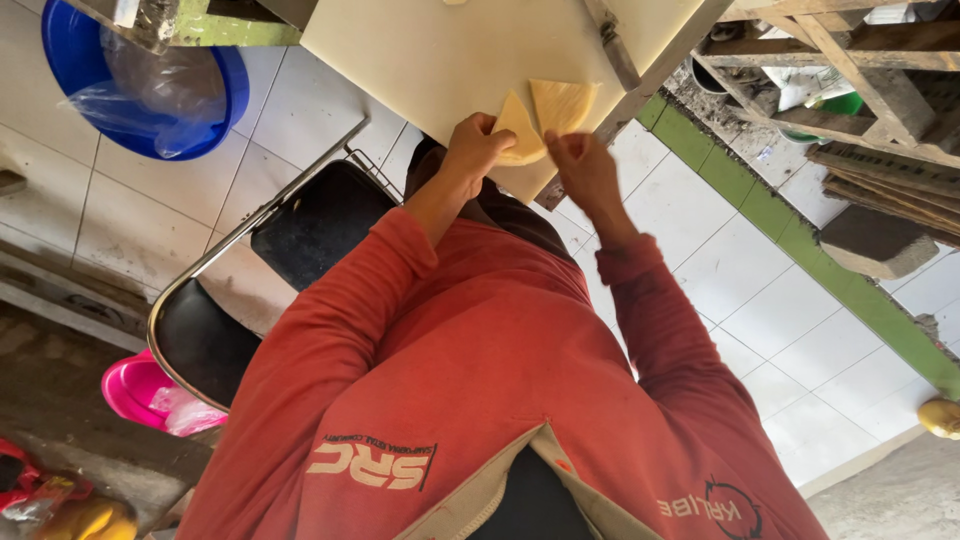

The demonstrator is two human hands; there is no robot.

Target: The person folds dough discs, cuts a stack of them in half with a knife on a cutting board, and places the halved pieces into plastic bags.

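At the upper middle of the frame, the left hand curls its fingers around the lower edge of a pale yellow, thin wedge-shaped piece, the thumb and fingertips pinched together on it. The piece lies at the near edge of the cream-coloured desk, which fills the top centre of the picture. Just to the right, the right hand rests with its fingers drawn close together, the tips touching the same wedge from the other side; whether they actually grip it cannot be told from this angle. A second yellow piece, squarer in outline, lies flat on the desk just above and to the right of the first, its edge touching or overlapping it.

Both arms wear the sleeves of a red shirt, which takes up the lower middle of the frame. At the upper left stands a blue basin with clear plastic film draped in it. A black chair with a metal frame sits at centre left on the white tiled floor, and a pink bowl lies at the lower left. Wooden planks are stacked at the upper right.
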